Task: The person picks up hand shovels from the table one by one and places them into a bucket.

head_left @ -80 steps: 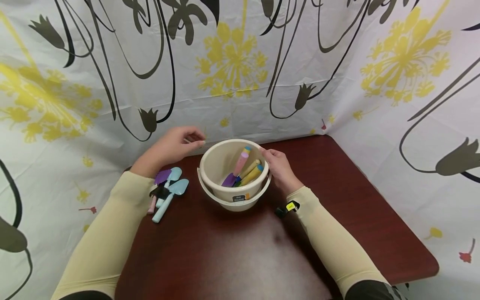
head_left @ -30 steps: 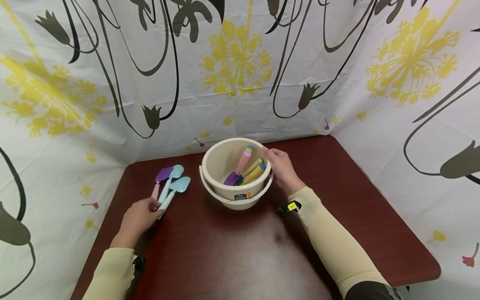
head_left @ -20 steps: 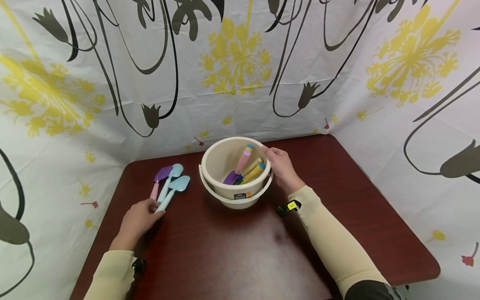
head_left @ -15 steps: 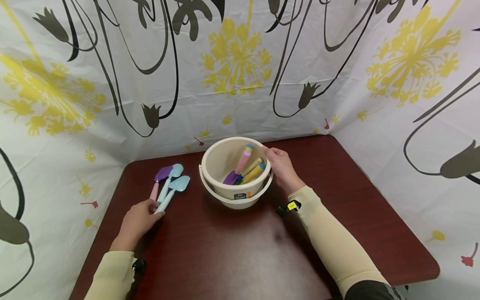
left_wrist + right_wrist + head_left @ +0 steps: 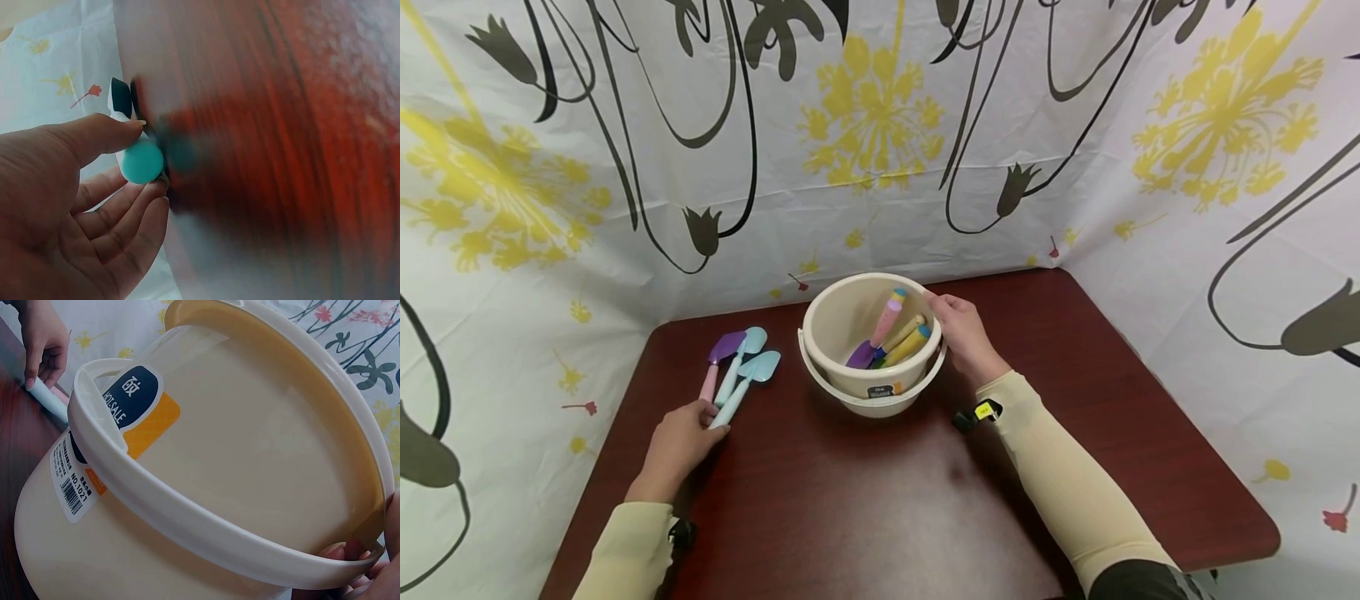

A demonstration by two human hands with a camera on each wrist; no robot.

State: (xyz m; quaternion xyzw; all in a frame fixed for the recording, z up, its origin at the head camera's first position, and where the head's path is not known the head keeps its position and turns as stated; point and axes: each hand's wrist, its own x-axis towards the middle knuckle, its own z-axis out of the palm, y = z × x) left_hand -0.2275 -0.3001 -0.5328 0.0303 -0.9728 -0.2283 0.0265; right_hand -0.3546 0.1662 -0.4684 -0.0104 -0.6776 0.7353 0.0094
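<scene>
Left hand (image 5: 681, 436): we pinch the blue scoop (image 5: 747, 379) by its end.
Right hand (image 5: 964, 337): our fingers grip the bucket (image 5: 867, 379) rim.

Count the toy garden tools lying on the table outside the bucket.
3, side by side left of the bucket: a purple trowel, a light blue scoop and a light blue spade. The left hand touches their handle ends. Others stand inside the bucket.
</scene>
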